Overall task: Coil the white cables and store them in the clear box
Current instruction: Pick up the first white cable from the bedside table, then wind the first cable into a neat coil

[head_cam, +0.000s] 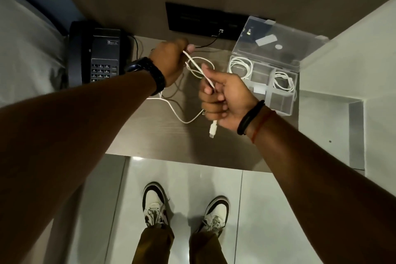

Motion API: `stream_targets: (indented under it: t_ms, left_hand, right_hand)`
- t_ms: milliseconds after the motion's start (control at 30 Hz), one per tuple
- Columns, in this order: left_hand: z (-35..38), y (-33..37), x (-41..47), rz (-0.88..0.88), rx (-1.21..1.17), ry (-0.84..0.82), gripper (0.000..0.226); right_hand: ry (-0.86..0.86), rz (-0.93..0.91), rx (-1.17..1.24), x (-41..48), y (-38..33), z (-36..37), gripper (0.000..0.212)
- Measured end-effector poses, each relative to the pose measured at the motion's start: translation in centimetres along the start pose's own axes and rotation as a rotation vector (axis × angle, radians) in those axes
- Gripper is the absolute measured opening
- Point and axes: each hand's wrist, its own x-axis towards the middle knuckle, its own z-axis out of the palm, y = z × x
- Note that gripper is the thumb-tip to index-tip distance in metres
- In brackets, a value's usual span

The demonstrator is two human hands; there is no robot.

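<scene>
At frame centre, above the counter (150,135), a white cable (198,68) is stretched between two hands: the right hand (222,100) is clamped on it (plug dangling below), the left hand (171,58) pinches its upper end. At right, the clear box (278,105) lies open, two coiled cables (240,66) inside.

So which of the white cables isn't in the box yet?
The white cable stretched between the left hand and right hand; the other two lie coiled in the clear box.
</scene>
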Motion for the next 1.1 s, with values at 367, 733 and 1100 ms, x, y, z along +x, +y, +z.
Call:
stream_targets:
  t_ms: [367,733,1100]
  left_hand:
    - [-6.8,6.5,0.5,0.08,-0.116,-0.047,0.032]
    - [-30.1,19.7,5.4,0.232,0.039,0.187,0.049]
    - [-45.0,33.9,3.2,0.181,-0.342,0.372,0.06]
  right_hand:
    - [0.498,-0.878,0.144,-3.6,-12.8,6.7,0.073]
    - [0.829,-0.683,-1.729,-16.1,-22.1,13.2,0.078]
    - [-0.29,-0.873,-0.128,-36.2,-30.8,31.2,0.044]
